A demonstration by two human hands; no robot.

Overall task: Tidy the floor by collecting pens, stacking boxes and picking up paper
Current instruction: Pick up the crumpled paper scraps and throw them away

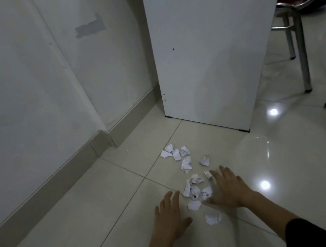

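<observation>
Several crumpled paper scraps look feather-light and soft: left hand at 7 o'clock, right hand at 5, both spread flat and empty, could scoop them inward

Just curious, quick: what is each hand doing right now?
Left hand: open, empty, beside the paper scraps.
Right hand: open, holding nothing.
</observation>
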